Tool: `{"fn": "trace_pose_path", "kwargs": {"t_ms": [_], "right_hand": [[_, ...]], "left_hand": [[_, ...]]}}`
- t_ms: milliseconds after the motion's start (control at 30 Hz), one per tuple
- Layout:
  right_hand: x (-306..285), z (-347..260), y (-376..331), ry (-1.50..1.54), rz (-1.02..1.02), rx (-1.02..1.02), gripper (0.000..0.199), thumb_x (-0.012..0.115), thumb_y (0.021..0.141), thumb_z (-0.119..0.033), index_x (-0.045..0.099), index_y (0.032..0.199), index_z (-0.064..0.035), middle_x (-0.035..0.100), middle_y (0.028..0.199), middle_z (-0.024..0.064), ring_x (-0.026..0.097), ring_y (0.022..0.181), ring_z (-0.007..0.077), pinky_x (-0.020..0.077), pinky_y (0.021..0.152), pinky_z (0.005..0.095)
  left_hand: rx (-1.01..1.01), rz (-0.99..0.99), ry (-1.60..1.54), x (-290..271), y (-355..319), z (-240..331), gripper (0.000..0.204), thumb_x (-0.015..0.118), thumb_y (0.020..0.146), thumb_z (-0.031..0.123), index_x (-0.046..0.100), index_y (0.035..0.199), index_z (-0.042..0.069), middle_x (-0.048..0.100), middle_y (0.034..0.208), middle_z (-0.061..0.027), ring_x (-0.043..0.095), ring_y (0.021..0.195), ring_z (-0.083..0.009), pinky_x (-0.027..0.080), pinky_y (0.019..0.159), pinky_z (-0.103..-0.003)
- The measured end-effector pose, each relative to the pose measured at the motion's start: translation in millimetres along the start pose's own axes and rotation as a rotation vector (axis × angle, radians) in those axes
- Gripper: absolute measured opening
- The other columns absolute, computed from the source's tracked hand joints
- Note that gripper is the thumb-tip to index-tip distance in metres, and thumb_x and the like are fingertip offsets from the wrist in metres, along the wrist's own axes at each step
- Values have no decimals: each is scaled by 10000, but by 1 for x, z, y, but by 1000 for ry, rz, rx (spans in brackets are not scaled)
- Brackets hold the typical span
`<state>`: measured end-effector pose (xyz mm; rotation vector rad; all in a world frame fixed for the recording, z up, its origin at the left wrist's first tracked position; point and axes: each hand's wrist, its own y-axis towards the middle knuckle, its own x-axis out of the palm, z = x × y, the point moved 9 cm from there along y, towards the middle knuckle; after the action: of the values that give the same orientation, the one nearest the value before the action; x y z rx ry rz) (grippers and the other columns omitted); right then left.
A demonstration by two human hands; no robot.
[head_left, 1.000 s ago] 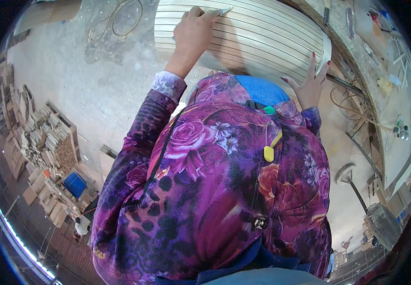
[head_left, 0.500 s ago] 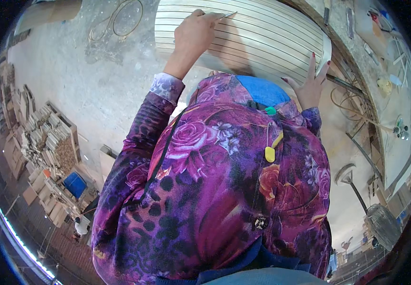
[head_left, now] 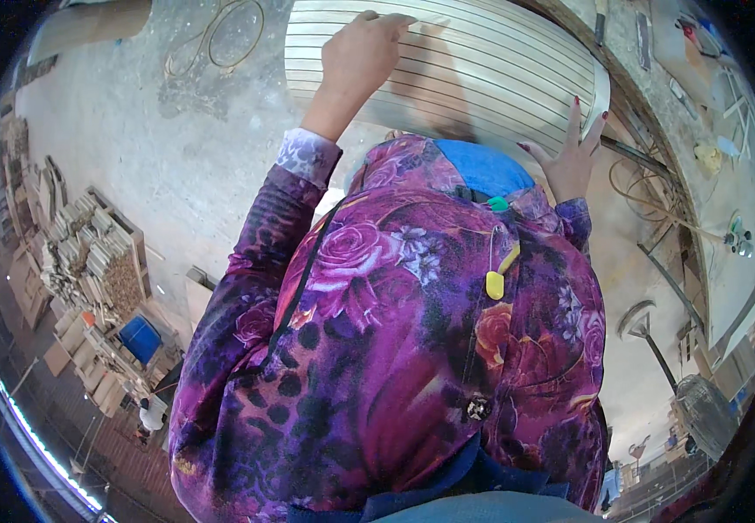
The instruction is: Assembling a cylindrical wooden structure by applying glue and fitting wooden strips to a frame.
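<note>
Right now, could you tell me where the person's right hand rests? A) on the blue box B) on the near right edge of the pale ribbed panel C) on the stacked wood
B: the right hand spreads its fingers against the pale ribbed panel at its near right edge.

Left hand curled, right hand splayed, both arms outstretched.
</note>
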<state>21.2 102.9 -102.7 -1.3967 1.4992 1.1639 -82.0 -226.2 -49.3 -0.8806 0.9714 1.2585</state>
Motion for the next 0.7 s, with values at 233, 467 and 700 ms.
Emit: {"fn": "trace_pose_path", "kwargs": {"t_ms": [233, 467, 700], "right_hand": [[3, 3, 0, 22, -11, 16, 1246, 848, 626, -644, 199, 1625, -281, 105, 1616, 355, 197, 1488, 505, 282, 1166, 566], [1, 2, 0, 19, 11, -8, 1235, 842, 628, -647, 209, 1623, -281, 107, 1618, 350, 228, 1470, 505, 282, 1158, 564], [2, 4, 0, 25, 14, 4, 1223, 844, 641, -628, 203, 1625, -285, 115, 1619, 345, 252, 1453, 510, 272, 1160, 562]], "left_hand": [[-64, -20, 116, 3, 10, 0, 267, 578, 904, 136, 726, 1124, 170, 644, 939, -114, 682, 865, -336, 565, 707, -446], [42, 40, -113, 0, -9, -5, 243, 575, 959, 242, 743, 1134, 242, 698, 977, -93, 701, 869, -328, 560, 728, -457], [-48, 88, -115, 1, -27, -20, 262, 600, 940, 204, 740, 1159, 239, 691, 963, -83, 697, 861, -317, 562, 719, -442]]}}
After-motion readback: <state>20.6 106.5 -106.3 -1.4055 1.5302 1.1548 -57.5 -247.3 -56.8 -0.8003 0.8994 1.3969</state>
